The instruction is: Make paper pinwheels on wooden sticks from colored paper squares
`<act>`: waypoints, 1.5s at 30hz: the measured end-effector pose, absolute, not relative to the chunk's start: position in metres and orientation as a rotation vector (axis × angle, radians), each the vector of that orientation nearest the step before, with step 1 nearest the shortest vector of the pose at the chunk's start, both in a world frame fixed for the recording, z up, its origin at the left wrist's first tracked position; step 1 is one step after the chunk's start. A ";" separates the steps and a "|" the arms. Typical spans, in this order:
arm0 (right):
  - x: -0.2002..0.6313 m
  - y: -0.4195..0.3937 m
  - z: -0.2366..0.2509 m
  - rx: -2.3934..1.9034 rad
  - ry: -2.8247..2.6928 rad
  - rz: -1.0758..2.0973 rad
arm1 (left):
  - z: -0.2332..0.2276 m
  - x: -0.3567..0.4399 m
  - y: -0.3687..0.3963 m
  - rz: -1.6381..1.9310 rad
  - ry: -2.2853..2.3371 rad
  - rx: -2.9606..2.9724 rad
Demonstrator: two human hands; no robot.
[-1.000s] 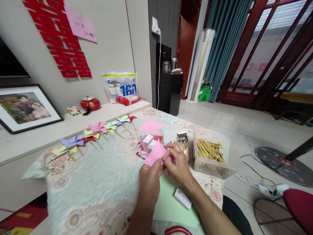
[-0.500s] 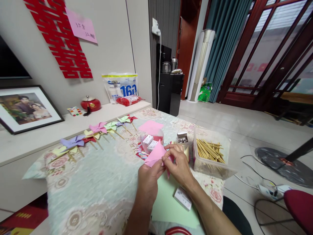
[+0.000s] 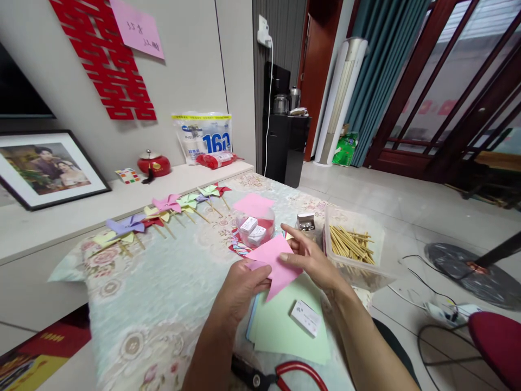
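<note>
My left hand (image 3: 243,283) pinches the left side of a folded pink sheet of paper (image 3: 277,271), its thumb on top. My right hand (image 3: 312,262) has its thumb on the sheet's right part and its index finger stretched out past the edge; the other fingers are partly hidden behind the paper. The paper shows slit corners and a pointed flap hanging down. Beneath my hands lies a stack of light green paper (image 3: 280,336) with a small white box (image 3: 306,317) on it. Red-handled pliers (image 3: 280,377) lie at the near edge, partly cut off.
A round clear tub (image 3: 266,225) holds small white boxes. Beside it stand an opened box of metal pieces (image 3: 306,224) and a clear bin (image 3: 380,277) of wooden sticks (image 3: 352,244). Several paper pinwheels (image 3: 166,203) line the table's far left edge. Pink sheets (image 3: 254,202) lie behind the tub.
The pink paper has been turned and spread flatter. My right hand has shifted right, from pinching beside my left hand to the sheet's right part. The view has tilted down, showing more of the pliers.
</note>
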State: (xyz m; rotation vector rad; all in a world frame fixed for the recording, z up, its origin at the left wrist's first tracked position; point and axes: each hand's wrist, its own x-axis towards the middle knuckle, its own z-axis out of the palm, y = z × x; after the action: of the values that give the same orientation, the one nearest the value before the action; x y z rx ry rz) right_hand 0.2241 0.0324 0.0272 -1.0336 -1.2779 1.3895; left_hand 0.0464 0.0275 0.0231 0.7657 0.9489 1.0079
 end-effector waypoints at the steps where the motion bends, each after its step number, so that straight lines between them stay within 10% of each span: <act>1: 0.225 0.032 0.027 -1.010 -1.288 1.442 | 0.023 0.047 0.027 0.986 0.940 0.789; 45: 0.210 0.038 0.013 -1.109 -1.274 1.219 | 0.014 0.065 0.029 1.132 0.928 0.680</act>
State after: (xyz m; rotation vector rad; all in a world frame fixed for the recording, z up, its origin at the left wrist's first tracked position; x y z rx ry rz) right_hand 0.2099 0.0384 0.0127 -1.1095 -1.2737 1.2189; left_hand 0.0654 0.0285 0.0142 0.6804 0.9278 1.1317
